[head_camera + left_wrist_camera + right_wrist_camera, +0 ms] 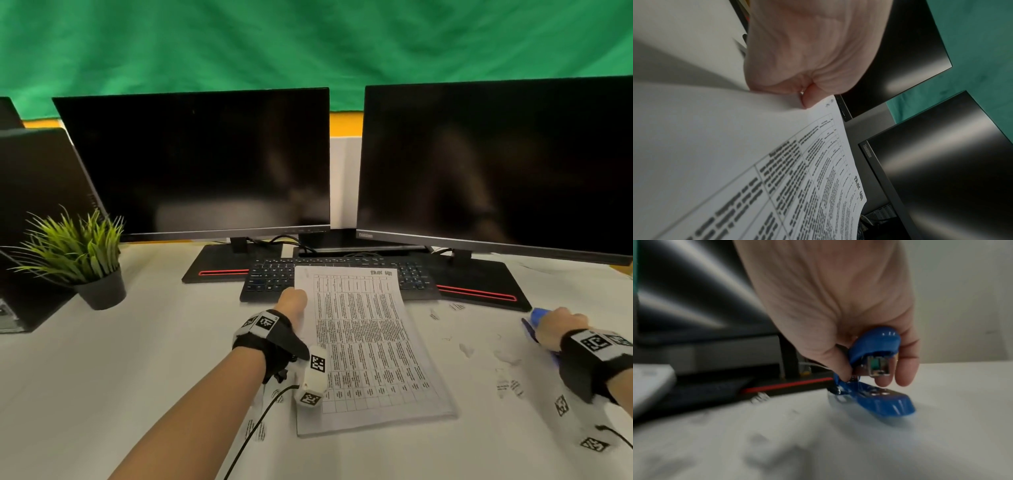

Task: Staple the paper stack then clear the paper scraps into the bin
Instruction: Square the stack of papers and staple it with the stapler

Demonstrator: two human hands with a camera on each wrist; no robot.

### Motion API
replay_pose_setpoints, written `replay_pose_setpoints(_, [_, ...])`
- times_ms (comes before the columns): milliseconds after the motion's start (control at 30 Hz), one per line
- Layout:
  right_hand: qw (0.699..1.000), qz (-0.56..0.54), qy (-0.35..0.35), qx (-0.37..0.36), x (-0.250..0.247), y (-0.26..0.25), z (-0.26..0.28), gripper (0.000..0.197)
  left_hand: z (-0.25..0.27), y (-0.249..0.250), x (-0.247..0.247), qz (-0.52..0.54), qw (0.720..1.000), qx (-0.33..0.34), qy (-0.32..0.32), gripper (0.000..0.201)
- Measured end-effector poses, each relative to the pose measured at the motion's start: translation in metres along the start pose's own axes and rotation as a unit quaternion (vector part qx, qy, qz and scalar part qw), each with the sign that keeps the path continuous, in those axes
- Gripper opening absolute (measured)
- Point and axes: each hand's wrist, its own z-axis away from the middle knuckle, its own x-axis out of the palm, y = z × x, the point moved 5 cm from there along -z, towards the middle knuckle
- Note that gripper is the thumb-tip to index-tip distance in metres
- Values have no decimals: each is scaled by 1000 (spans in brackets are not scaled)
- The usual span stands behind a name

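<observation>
A printed paper stack (363,346) lies on the white table in front of the keyboard, its top edge resting over the keys. My left hand (292,301) holds the stack's upper left edge with curled fingers; in the left wrist view the thumb (809,97) pinches the paper stack (777,162) near its corner. Far right, my right hand (556,325) grips a blue stapler (537,317). In the right wrist view the stapler (875,373) is hinged apart, its base touching the table, fingers (904,369) around the top arm. Paper scraps (507,380) lie scattered between the stack and my right hand.
Two dark monitors (205,164) (496,168) stand behind a black keyboard (270,277). A potted green plant (82,260) sits at the left, beside a dark laptop-like device (30,212). More scraps (255,428) lie by my left forearm. No bin is visible.
</observation>
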Motion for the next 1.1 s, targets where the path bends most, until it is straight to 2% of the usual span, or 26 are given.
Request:
replay_pose_setpoints(33, [1000, -22, -12, -18, -6, -10, 3, 17, -5, -1, 0, 5, 1000, -1, 0, 46])
replay_pose_setpoints(100, [991, -120, -32, -56, -22, -31, 16, 29, 0, 1, 1, 12, 1000, 2, -2, 44])
replay_pose_setpoints(167, [954, -276, -61, -99, -36, -59, 29, 24, 6, 3, 0, 13, 1000, 13, 1, 43])
replay_pose_setpoints(200, [916, -371, -98, -118, -42, -78, 38, 18, 7, 2, 0, 10, 1000, 16, -1, 44])
replay_pose_setpoints(233, [864, -462, -145, -138, -45, -98, 47, 15, 5, 1, 1, 10, 1000, 20, -1, 44])
replay_pose_setpoints(300, [762, -587, -219, -165, -51, -138, 67, 18, 13, 2, 0, 15, 1000, 22, 6, 44])
replay_pose_setpoints(333, [730, -615, -242, -173, -54, -158, 77, 22, 21, 5, -2, 17, 999, 30, 11, 44])
replay_pose_setpoints(367, [711, -629, -257, -181, -53, -177, 85, 25, 26, 8, -3, 16, 999, 39, 15, 43])
replay_pose_setpoints(433, [692, -639, -277, -192, -49, -215, 100, 32, 34, 11, -3, 18, 998, 57, 19, 41])
replay_pose_setpoints(533, [682, -644, -289, -191, -32, -258, 114, 44, 34, 9, -4, 31, 997, 72, 16, 39])
replay_pose_setpoints(633, [682, -653, -264, -195, -16, -284, 117, 35, 29, 7, -5, 47, 995, 86, 15, 39])
replay_pose_setpoints(767, [738, -622, -159, -207, -9, -296, 106, 36, 32, 7, -8, 56, 992, 110, 15, 40])
replay_pose_setpoints(833, [747, -619, -127, -210, -12, -297, 101, 34, 35, 9, -9, 44, 992, 120, 21, 37])
replay_pose_setpoints(967, [752, -595, -160, -235, -10, -305, 100, 36, 42, 14, -7, 32, 989, 146, 16, 28])
replay_pose_setpoints(1033, [768, -561, -162, -262, -11, -310, 100, 36, 44, 16, -6, 26, 987, 160, 14, 26])
replay_pose_setpoints(1100, [803, -504, -123, -294, -13, -316, 100, 40, 47, 16, -5, 18, 985, 168, 13, 27])
